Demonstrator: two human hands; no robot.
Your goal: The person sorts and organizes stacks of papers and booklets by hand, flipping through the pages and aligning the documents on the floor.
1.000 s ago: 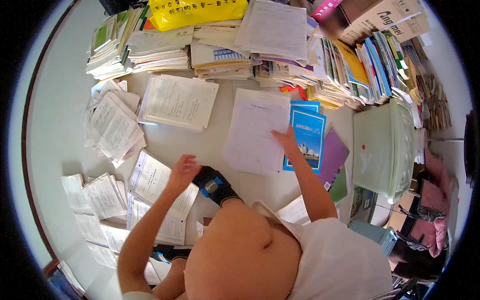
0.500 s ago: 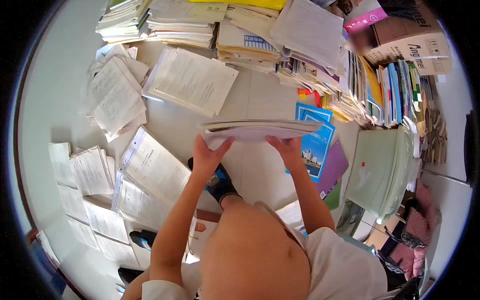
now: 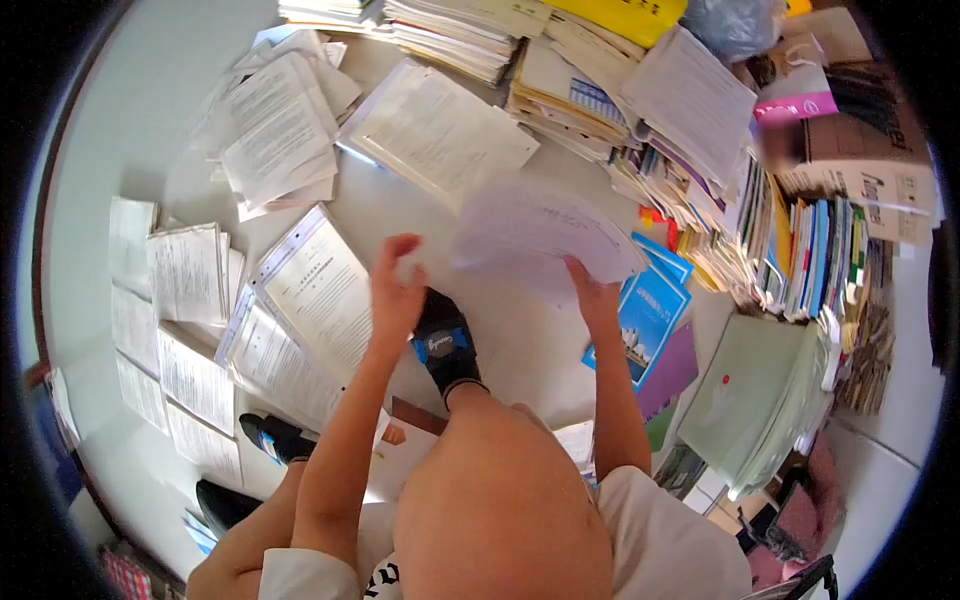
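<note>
One bare right hand (image 3: pixel 592 290) pinches the lower right edge of a blurred sheaf of white printed papers (image 3: pixel 550 228), at two o'clock from the bare left hand (image 3: pixel 397 292), whose curled fingers stand loosely parted. Glossy blue rectangular booklets (image 3: pixel 652 318) lie at four o'clock from the sheaf.

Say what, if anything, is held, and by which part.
A sheaf of papers, held near its right end by the right grip; the left grip is empty.
</note>
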